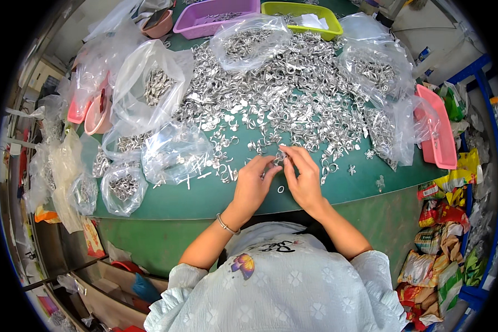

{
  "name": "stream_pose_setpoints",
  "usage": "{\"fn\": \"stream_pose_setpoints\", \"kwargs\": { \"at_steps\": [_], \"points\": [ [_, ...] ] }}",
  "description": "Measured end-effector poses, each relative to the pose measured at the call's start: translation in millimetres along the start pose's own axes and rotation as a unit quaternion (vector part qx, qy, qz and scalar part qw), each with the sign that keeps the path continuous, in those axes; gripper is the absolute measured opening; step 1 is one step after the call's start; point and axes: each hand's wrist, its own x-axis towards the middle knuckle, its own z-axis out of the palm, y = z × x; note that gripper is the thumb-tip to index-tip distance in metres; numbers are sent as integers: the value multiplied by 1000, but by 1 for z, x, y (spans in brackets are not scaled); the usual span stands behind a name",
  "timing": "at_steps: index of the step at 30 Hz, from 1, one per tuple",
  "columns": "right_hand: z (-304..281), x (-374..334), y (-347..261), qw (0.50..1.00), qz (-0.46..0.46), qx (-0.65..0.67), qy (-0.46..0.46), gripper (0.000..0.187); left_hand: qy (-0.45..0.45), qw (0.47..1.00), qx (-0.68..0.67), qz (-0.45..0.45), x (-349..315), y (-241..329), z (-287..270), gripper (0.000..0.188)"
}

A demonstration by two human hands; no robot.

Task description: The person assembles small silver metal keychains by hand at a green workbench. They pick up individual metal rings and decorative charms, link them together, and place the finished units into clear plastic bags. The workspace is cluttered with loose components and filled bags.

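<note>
My left hand (253, 180) and my right hand (304, 180) meet over the table's near part, fingers pinched together. Between their fingertips is a small silvery metal ring (279, 159); its finer shape is too small to tell. My left fingers curl inward, so anything further in that palm is hidden. On the green tabletop (337, 191) just below the fingertips lies a loose ring (281, 189). Beyond both hands spreads a large heap of silvery rings (271, 83), thinning to scattered pieces toward me. A flower-shaped piece (352, 170) rests to the right of my right hand.
Clear plastic bags holding metal pieces stand at the left (124, 185), the back (252, 41) and the right (382, 127). Purple (185, 27) and yellow-green (332, 30) trays sit at the far edge. A pink tray (440, 135) leans at the right edge.
</note>
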Motion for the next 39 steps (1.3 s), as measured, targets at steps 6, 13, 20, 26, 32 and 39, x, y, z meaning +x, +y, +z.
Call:
{"fn": "stream_pose_setpoints", "kwargs": {
  "at_steps": [6, 13, 20, 26, 32, 39],
  "points": [
    [-2, -1, 11, 983, 83, 166, 7, 25, 11, 999, 10, 30, -1, 9, 6, 22],
    [-20, -8, 15, 977, 131, 164, -20, 22, 47, 997, 44, 34, 13, 9, 3, 15],
    [-130, -14, 29, 964, 110, 78, 228, 19, 51, 987, 143, 44, 19, -23, 0, 13],
    [-282, 29, 78, 882, -10, -127, 454, 18, 40, 977, 208, -9, 23, -27, 7, 21],
    [-319, 64, 113, 851, -1, -429, 303, 15, 57, 969, 238, 22, 26, -24, 11, 23],
    [-142, 33, 33, 954, -112, -278, 10, 36, -152, 958, 236, 60, 47, 6, 44, 46]
  ]
}}
